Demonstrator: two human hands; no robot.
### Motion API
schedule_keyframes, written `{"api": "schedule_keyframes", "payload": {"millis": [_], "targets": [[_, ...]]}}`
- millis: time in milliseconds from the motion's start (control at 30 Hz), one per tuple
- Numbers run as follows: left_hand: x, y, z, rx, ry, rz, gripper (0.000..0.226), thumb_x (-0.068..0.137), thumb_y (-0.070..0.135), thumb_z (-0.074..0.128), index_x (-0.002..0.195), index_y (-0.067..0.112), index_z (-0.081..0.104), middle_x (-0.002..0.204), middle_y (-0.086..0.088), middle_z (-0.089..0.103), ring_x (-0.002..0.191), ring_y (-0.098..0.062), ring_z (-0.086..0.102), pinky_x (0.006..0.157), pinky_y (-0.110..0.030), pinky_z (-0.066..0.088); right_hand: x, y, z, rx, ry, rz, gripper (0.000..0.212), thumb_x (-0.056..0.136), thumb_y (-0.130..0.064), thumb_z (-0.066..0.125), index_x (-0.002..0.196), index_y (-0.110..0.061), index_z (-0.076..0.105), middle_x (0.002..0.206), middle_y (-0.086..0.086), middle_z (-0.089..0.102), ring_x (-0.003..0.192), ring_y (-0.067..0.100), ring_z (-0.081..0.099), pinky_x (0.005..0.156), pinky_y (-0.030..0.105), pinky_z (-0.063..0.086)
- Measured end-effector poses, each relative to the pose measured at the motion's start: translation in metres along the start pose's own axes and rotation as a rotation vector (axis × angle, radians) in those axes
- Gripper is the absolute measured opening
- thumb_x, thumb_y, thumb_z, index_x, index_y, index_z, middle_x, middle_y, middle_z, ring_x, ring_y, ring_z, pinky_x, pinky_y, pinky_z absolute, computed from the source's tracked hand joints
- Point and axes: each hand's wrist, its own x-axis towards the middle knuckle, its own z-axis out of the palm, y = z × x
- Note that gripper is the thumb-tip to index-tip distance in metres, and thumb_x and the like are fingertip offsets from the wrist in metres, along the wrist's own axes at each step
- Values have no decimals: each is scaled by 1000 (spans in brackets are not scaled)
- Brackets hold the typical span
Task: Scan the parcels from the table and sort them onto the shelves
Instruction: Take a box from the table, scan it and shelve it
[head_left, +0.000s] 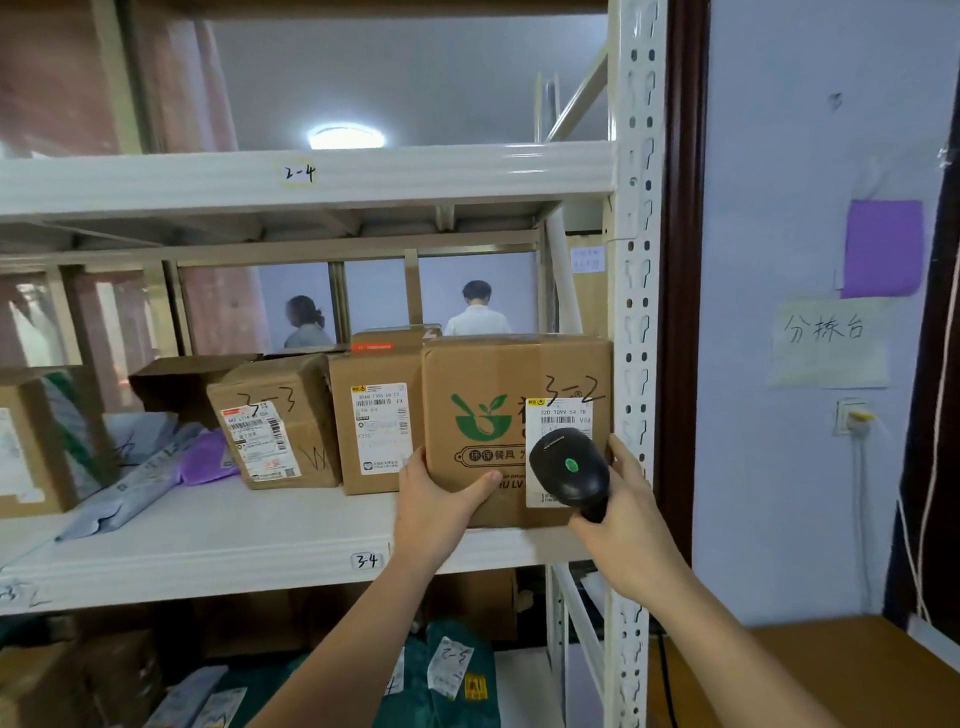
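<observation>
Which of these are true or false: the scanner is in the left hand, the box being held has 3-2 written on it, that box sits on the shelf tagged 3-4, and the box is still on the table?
1. The scanner is in the left hand. False: the right hand grips it.
2. The held box has 3-2 handwritten on it. True.
3. That box sits on the shelf tagged 3-4. True.
4. The box is still on the table. False: it rests on the shelf, with the left hand on its left side.

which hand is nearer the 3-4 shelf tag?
Left. The left hand grips the box directly above the 3-4 tag; the right hand, holding the scanner, is farther right.
</observation>
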Motion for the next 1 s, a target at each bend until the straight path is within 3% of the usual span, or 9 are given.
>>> {"api": "schedule_keyframes", "payload": {"millis": [133,333,533,900,1000], "targets": [[-1,-3,4,35,61,13,120,41,91,77,141,31,46,130,11,59,119,-13,60,95,-44,60,0,3,6,-5,-18,12,53,89,-10,71,139,-22,56,166,-5,6,149,23,33,125,38,26],[-6,6,9,39,107,13,112,54,71,86,143,18,43,132,3,51,121,-18,57,97,-45,58,4,5,16,-38,-122,-16,68,94,-11,64,154,-28,37,170,-8,-5,155,17,16,116,25,18],[2,10,18,106,135,-49,104,60,65,90,137,15,42,128,0,47,119,-21,53,97,-46,56,19,3,25,-20,-177,-12,65,93,-10,62,152,-25,40,171,-2,-1,157,21,9,124,36,15],[23,6,19,152,103,-96,88,64,53,91,129,14,46,122,-2,54,112,-24,60,95,-49,56,46,-4,31,-89,-221,35,63,90,-14,67,149,-25,44,171,2,3,155,26,18,125,44,17],[29,2,19,195,110,-117,78,73,44,89,131,14,46,125,-3,55,115,-25,59,97,-48,55,51,-3,32,-38,-215,17,55,83,-16,68,133,-34,53,166,5,22,149,28,32,123,50,27]]}}
